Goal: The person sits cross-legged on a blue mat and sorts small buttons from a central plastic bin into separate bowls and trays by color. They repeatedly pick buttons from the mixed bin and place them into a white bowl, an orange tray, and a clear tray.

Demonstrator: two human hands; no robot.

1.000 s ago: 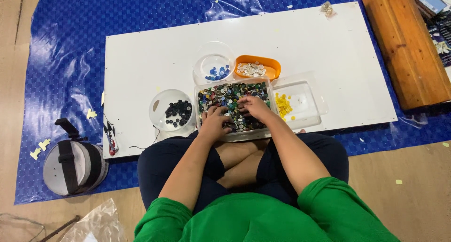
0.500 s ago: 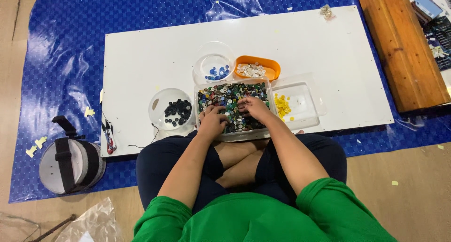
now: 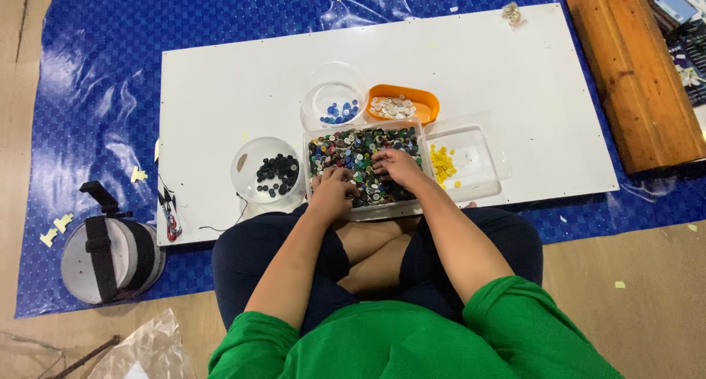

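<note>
Multicoloured buttons fill the clear rectangular tray (image 3: 315,140) that sits at the near edge of the white board (image 3: 220,84), just in front of the person's crossed legs. Both hands are down in the mixed buttons (image 3: 353,147): the left hand (image 3: 332,191) rests at the tray's near left part, the right hand (image 3: 397,165) near the middle, fingers curled into the pile — whether either pinches a button I cannot tell, since the fingertips are buried. Around the tray stand the sorted lots: a round bowl of black buttons (image 3: 273,174) to the left, a round bowl of blue buttons (image 3: 336,112) and an orange dish of pale buttons (image 3: 401,107) behind, and a clear tray of yellow buttons (image 3: 471,158) touching the right side. My worry is spillage: the tray sits at the board's edge, and a firm downward push from either wrist could tip it toward the lap — buttons would scatter onto the blue tarp (image 3: 88,92)
</note>
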